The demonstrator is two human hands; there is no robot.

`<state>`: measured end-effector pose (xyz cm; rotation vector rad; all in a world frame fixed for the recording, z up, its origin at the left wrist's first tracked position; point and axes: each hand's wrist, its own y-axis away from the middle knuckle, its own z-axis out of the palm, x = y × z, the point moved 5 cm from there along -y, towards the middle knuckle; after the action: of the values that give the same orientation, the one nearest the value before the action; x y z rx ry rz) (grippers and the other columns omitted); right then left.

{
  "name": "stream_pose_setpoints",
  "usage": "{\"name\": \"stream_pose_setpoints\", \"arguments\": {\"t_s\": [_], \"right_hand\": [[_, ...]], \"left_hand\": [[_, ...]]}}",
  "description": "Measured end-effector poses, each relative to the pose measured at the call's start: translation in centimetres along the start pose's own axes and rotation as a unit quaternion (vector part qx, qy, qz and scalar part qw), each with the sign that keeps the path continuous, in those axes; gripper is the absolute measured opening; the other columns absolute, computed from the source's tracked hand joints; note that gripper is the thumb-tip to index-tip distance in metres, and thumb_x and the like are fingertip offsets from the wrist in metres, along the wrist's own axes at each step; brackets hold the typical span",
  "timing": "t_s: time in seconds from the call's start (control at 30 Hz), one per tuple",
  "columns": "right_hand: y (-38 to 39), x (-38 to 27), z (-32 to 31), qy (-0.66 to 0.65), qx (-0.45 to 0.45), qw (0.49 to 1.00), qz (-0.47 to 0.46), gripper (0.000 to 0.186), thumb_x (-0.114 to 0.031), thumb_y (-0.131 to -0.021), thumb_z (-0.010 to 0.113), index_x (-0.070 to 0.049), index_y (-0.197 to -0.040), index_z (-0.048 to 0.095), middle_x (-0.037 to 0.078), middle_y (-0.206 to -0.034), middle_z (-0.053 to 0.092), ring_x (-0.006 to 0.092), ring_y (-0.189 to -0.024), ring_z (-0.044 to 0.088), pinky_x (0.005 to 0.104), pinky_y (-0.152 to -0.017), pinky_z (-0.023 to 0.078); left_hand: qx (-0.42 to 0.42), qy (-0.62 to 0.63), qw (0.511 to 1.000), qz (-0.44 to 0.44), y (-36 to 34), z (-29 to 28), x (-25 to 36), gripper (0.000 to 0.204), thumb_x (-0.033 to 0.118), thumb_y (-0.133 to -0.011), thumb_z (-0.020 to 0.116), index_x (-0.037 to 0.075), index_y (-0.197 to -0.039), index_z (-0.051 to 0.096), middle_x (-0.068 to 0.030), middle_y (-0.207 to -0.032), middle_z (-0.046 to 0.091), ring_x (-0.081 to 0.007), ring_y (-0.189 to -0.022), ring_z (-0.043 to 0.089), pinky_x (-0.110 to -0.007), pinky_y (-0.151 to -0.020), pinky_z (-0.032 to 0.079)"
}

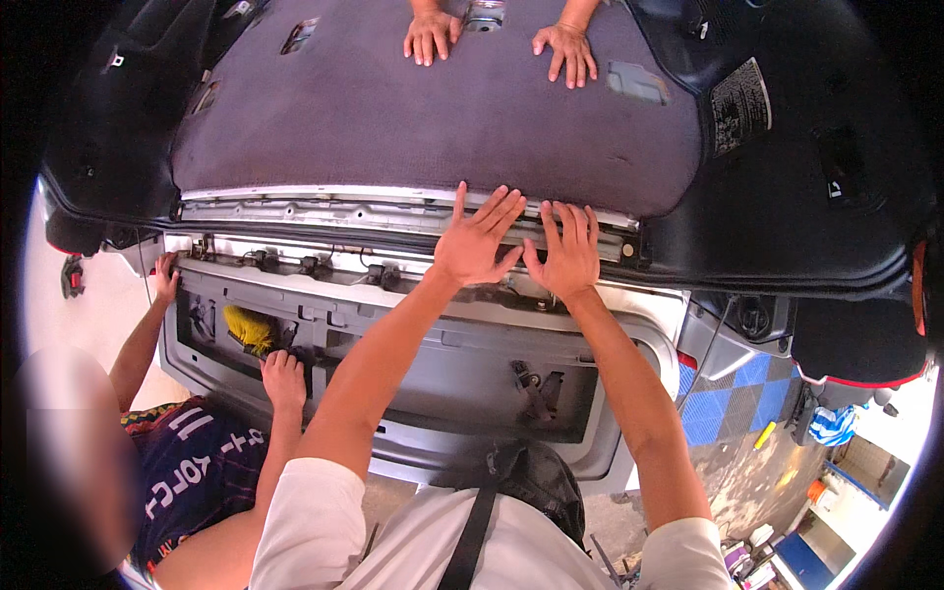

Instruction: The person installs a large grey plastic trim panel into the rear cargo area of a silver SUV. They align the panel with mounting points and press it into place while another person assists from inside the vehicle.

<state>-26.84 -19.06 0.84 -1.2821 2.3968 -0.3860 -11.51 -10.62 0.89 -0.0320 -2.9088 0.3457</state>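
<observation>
Two flat palms, fingers spread and gripping nothing: left hand (479,236) and right hand (563,254) are pressing the near edge of the grey headliner (393,118). Edge looks unseated; bare metal frame (324,211) is showing. Far side, another person's hands (430,34) are bracing it.

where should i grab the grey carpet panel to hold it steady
Probably along its near edge, palms pressed up from below, as the left hand and right hand do. The grey carpet panel is broad, flat and overhead, with no handle.
</observation>
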Motion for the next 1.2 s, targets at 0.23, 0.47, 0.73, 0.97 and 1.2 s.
{"name": "stream_pose_setpoints", "arguments": {"t_s": [0.23,0.47,0.73,0.97,1.2], "right_hand": [[0.4,0.1,0.6,0.018,0.019,1.000,-0.014,0.063,-0.035,-0.090,0.070,0.004,-0.138,0.063,0.018,-0.136,0.061,0.0359,-0.131,0.055,0.0616,-0.122,0.036],[0.2,0.0,0.5,0.022,0.007,1.000,-0.008,0.065,-0.036,-0.090,0.069,0.004,-0.140,0.062,0.018,-0.137,0.061,0.0365,-0.133,0.054,0.0627,-0.123,0.033],[0.1,0.1,0.3,0.016,-0.001,1.000,-0.017,0.056,-0.036,-0.091,0.069,0.001,-0.133,0.069,0.013,-0.137,0.063,0.0341,-0.131,0.054,0.0617,-0.122,0.034],[-0.8,0.8,0.8,0.008,-0.064,0.998,-0.011,0.055,-0.044,-0.096,0.064,0.000,-0.129,0.072,0.010,-0.132,0.065,0.0265,-0.127,0.053,0.0592,-0.117,0.034],[-0.8,0.7,0.9,0.039,-0.126,0.991,-0.015,0.062,-0.049,-0.102,0.057,0.001,-0.137,0.068,0.011,-0.137,0.063,0.0266,-0.132,0.052,0.0586,-0.122,0.031]], "left_hand": [[0.058,-0.020,0.998,-0.006,-0.2,1.1,0.0,0.066,0.042,-0.095,0.062,0.012,-0.154,0.060,-0.0049,-0.159,0.058,-0.0216,-0.154,0.046,-0.067,-0.131,0.016],[0.036,-0.011,0.999,-0.013,-0.2,1.2,0.0,0.068,0.043,-0.094,0.061,0.010,-0.154,0.060,-0.0052,-0.160,0.058,-0.0224,-0.155,0.044,-0.068,-0.131,0.015],[0.010,-0.008,1.000,-0.023,-0.4,1.5,-0.2,0.071,0.045,-0.091,0.064,0.008,-0.151,0.062,-0.0064,-0.158,0.059,-0.0229,-0.156,0.044,-0.068,-0.131,0.016],[0.027,0.092,0.995,-0.025,-0.7,0.9,-0.5,0.066,0.040,-0.085,0.070,0.004,-0.141,0.068,-0.0135,-0.140,0.070,-0.0296,-0.135,0.062,-0.055,-0.120,0.040],[0.001,0.029,0.999,-0.015,-0.8,0.9,-0.4,0.059,0.039,-0.085,0.070,0.005,-0.133,0.073,-0.0148,-0.127,0.076,-0.0308,-0.122,0.070,-0.049,-0.113,0.048]]}}
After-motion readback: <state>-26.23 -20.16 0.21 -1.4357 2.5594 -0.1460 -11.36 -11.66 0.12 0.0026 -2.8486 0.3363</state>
